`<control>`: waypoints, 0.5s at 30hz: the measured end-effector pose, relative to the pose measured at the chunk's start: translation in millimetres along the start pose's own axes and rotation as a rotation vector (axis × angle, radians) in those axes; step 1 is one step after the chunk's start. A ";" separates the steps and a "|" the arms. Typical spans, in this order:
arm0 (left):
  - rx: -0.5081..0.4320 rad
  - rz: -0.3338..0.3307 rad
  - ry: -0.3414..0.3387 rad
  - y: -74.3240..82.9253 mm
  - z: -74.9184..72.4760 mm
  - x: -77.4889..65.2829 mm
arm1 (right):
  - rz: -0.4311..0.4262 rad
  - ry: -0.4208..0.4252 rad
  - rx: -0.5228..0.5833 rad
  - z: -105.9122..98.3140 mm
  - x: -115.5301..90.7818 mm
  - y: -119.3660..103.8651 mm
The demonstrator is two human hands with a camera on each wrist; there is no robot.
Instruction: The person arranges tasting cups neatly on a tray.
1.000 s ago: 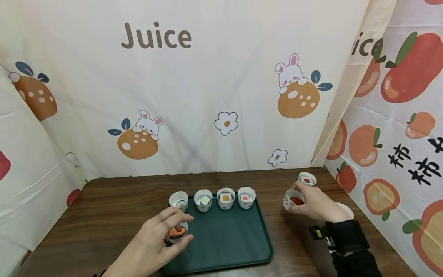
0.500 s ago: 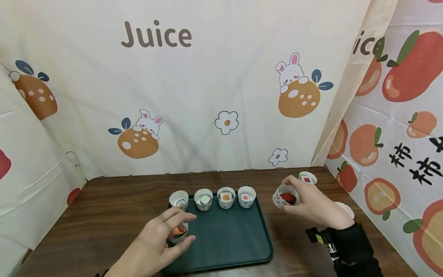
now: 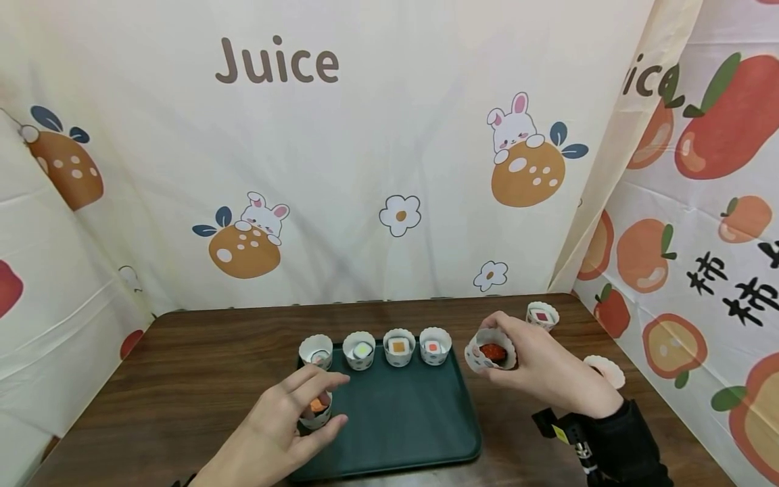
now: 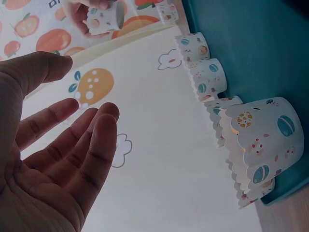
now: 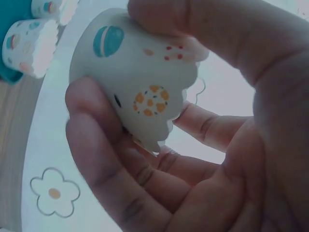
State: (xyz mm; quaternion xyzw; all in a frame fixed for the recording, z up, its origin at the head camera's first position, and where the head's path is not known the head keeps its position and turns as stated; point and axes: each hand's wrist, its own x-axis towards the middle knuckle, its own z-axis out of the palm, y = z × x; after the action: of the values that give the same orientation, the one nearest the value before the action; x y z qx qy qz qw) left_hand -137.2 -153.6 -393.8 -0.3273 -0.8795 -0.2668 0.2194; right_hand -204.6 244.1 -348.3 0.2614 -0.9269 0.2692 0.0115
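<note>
My right hand (image 3: 544, 365) holds a white patterned paper baking cup (image 3: 472, 354) just right of the tray, pinched by its side. Inside lies a small red piece (image 3: 493, 352) of food or toy food. In the right wrist view the thumb and fingers curl round the cup (image 5: 140, 72). My left hand (image 3: 282, 419) hovers by the tray's left side, fingers relaxed and apart. Behind it stands a similar cup (image 3: 316, 421) with an orange piece, partly hidden. The left wrist view shows that cup (image 4: 270, 140) apart from the left hand (image 4: 58, 145), which holds nothing.
A dark green tray (image 3: 402, 423) lies on the brown wooden table (image 3: 195, 379). Several filled cups (image 3: 399, 358) line its back edge. At the right stand a cup (image 3: 541, 316) with a dark red square and another cup (image 3: 606, 370) partly behind my wrist. A printed curtain (image 3: 341, 149) hangs behind.
My right hand has carried the cup with the red piece leftward, away from the other cups at the right, toward the tray. My left hand has barely moved.
</note>
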 end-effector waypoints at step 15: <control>-0.111 0.039 0.034 3.3 3.6 0.8 | -0.095 0.005 0.044 9.8 0.0 -17.2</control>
State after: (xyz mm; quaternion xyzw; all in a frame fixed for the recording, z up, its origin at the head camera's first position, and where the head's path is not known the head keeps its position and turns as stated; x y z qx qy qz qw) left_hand -136.2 -148.9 -394.9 -0.3513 -0.8530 -0.3164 0.2211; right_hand -195.0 226.8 -348.2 0.3045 -0.9072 0.2895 0.0208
